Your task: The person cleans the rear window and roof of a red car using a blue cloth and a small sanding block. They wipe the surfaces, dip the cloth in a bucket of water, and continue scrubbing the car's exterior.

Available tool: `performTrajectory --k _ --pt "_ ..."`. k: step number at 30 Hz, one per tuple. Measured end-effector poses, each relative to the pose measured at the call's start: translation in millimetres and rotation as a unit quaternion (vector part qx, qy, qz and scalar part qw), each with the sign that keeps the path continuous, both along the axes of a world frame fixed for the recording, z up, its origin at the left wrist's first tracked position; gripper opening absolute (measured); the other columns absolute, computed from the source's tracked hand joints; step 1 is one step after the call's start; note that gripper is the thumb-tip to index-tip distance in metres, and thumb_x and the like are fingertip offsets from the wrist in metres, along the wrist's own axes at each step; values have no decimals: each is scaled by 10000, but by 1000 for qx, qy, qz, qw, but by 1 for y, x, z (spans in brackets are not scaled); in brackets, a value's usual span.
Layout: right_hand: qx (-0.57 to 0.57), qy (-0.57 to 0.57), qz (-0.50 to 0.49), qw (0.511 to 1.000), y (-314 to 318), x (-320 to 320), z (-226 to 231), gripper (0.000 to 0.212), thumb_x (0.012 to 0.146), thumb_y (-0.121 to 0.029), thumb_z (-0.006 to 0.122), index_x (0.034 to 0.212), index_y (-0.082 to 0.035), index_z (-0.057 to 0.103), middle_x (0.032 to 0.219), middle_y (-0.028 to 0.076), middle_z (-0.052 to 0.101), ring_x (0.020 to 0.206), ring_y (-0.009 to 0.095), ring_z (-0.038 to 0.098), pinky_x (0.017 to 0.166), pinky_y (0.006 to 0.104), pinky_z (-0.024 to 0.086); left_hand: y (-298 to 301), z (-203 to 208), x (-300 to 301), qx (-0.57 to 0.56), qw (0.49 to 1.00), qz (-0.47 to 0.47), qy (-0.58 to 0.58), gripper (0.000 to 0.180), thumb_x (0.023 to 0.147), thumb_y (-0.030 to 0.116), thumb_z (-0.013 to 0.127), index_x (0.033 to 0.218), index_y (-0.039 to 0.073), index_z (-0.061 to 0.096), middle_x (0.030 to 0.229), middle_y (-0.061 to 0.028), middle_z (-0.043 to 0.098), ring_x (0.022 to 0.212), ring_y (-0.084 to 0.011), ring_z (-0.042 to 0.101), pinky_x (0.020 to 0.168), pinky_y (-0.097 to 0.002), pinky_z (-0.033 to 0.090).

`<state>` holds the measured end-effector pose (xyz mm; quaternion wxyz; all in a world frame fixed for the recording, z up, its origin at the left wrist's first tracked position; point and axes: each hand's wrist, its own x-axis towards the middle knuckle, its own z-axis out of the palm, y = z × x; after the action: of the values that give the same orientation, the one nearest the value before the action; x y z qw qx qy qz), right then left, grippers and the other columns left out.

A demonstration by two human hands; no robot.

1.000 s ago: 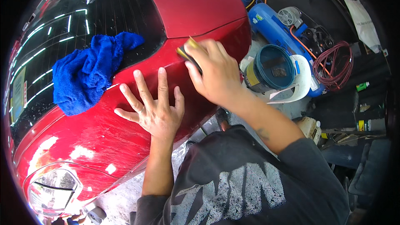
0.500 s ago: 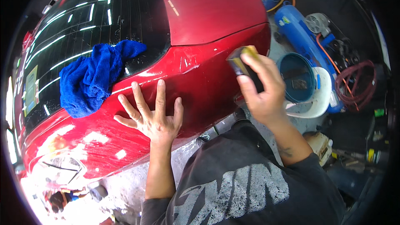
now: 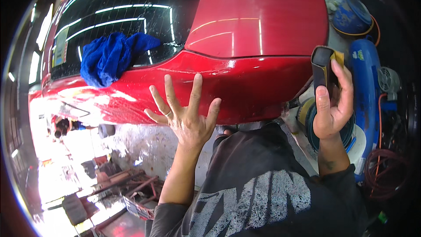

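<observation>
A sanding block (image 3: 322, 63), dark with yellow-backed sandpaper wrapped round it, is gripped in my right hand (image 3: 335, 109) between thumb and fingers. That hand is raised off the car, beyond the rear end of its glossy red side panel (image 3: 254, 92). With fingers spread, my left hand (image 3: 188, 120) is over the panel below the corner of the rear window (image 3: 131, 0); whether it touches the paint I cannot tell. A crumpled blue cloth (image 3: 105, 59) lies across the window's lower edge, to the left of my left hand.
At right are a blue compressor tank (image 3: 366, 83), a blue drum (image 3: 351, 13), a coiled hose (image 3: 386, 173) and a white basin (image 3: 362, 142) beside a dark bucket partly behind my right hand. A metal frame (image 3: 144, 184) stands at lower left.
My right hand has moved right with the sanding block, away from the panel. Relative to the car, my left hand has shifted slightly right, fingers still spread. The whole view has turned.
</observation>
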<state>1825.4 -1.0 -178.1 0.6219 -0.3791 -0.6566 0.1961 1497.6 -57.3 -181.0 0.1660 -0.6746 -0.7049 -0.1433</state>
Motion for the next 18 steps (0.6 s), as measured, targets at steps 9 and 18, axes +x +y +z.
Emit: performTrajectory --k 9,18 --pt "-57 80 167 981 8 -18 -13 572 1080 -83 608 1592 117 451 1553 260 571 1411 304 594 1206 429 463 9 13 -38 46 989 141 7 658 1024 674 675 1615 388 620 1855 -164 192 1704 -516 -21 1274 -757 -123" --pt "-27 -107 191 975 26 -55 25 751 964 -113 851 1604 41 490 1442 216 684 1272 324 692 1143 450 498 5 -9 33 -25 999 -2 -30 855 1018 749 609 1704 248 512 1815 -100 382 1722 -436 153 1301 -724 -126"
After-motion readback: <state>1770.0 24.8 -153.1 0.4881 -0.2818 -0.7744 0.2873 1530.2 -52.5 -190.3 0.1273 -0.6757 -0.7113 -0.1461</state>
